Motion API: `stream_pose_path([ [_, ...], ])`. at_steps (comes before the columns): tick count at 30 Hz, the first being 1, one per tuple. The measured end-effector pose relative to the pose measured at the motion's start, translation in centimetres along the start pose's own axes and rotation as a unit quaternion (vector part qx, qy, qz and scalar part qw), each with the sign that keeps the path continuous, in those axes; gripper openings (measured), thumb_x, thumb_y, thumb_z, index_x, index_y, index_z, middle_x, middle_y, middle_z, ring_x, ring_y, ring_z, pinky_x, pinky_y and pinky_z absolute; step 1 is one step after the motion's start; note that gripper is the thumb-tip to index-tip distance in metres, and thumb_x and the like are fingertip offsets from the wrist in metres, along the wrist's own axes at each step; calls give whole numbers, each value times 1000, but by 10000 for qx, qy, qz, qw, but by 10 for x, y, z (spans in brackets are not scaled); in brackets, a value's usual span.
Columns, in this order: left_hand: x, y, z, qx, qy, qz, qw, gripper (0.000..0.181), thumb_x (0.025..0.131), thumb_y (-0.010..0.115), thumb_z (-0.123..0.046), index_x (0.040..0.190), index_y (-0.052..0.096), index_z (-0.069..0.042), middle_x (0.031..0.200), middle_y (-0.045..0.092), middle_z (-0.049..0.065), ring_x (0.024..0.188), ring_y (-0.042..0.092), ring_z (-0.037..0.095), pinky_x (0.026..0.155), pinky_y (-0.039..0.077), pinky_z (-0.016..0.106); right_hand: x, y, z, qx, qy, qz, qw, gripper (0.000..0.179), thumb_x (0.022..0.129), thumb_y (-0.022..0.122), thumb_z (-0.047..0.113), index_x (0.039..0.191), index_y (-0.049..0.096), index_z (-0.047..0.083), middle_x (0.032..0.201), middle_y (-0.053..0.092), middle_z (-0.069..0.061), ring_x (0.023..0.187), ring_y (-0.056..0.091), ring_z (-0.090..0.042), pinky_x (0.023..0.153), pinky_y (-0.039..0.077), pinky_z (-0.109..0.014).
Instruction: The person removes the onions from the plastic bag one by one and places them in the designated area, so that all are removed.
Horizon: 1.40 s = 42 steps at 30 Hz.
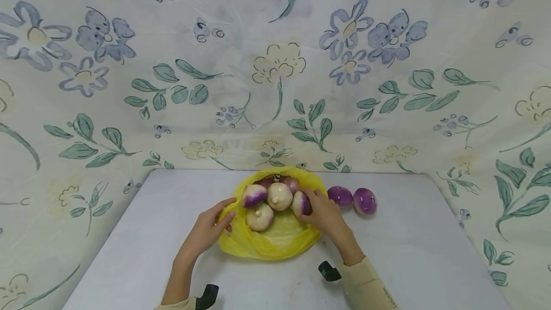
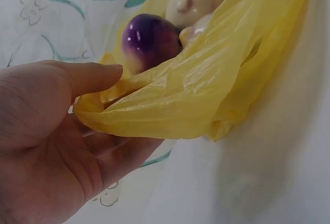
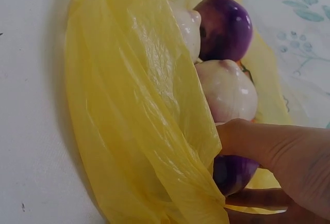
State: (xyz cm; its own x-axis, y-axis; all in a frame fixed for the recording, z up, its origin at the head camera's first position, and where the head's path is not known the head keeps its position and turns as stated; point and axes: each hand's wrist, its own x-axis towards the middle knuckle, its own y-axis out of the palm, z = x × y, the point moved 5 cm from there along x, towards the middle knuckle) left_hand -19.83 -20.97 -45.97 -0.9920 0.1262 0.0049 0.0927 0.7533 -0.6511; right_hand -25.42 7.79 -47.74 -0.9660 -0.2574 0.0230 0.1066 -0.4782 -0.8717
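A yellow plastic bag (image 1: 275, 250) lies with its mouth spread around several glossy purple-and-white turnips, among them a pale turnip (image 1: 280, 196) and a purple-topped turnip (image 2: 149, 43). My left hand (image 1: 208, 228) holds the bag's left rim, thumb above the film and fingers beneath it. Inside the bag's right side, my right hand (image 1: 324, 212) grips a turnip (image 3: 234, 175) between thumb and fingers; the hand partly covers it. Reddish round things (image 1: 289, 184) sit at the back of the bag, partly hidden behind the turnips.
Two purple turnips, a nearer-to-bag turnip (image 1: 340, 196) and an outer turnip (image 1: 365, 202), rest on the white table (image 1: 413, 252) just right of the bag. Floral cloth (image 1: 241, 94) hangs behind the table and along both sides.
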Motion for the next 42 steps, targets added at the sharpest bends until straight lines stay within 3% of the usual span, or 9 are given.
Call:
stream_pose_path([
  [16, 0, -1, 1, -75, -118, -7, 9999, 43, 100, 57, -17, 142, 50, -14, 85, 64, 6, 71, 60, 16, 70, 51, 19, -6, -6, 1, 43, 43, -105, 9999, 71, 80, 81, 34, 141, 48, 19, 117, 60, -11, 94, 58, -26, 93, 52, -51],
  [21, 0, -2, 2, -110, -78, -21, 9999, 43, 100, 57, -17, 142, 50, -14, 84, 65, 6, 69, 60, 15, 69, 50, 19, -12, -14, 3, 29, 8, -255, 9997, 72, 79, 81, 35, 142, 49, 18, 122, 60, -13, 100, 61, -30, 93, 53, -51],
  [35, 2, -5, 10, -452, 3, 37, 9990, 43, 100, 57, -23, 141, 51, -14, 78, 65, 6, 69, 61, 14, 68, 50, 21, -34, -45, 2, -187, -281, -820, 9961, 75, 79, 81, 37, 144, 47, 22, 128, 61, -13, 101, 66, -31, 84, 57, -48],
  [42, 2, -6, 13, -623, -66, 91, 9980, 44, 99, 58, -25, 141, 51, -14, 78, 66, 7, 69, 62, 15, 69, 51, 22, -43, -63, -9, -172, -274, -1060, 9938, 76, 77, 83, 37, 143, 48, 21, 126, 61, -15, 93, 67, -29, 80, 58, -47],
])
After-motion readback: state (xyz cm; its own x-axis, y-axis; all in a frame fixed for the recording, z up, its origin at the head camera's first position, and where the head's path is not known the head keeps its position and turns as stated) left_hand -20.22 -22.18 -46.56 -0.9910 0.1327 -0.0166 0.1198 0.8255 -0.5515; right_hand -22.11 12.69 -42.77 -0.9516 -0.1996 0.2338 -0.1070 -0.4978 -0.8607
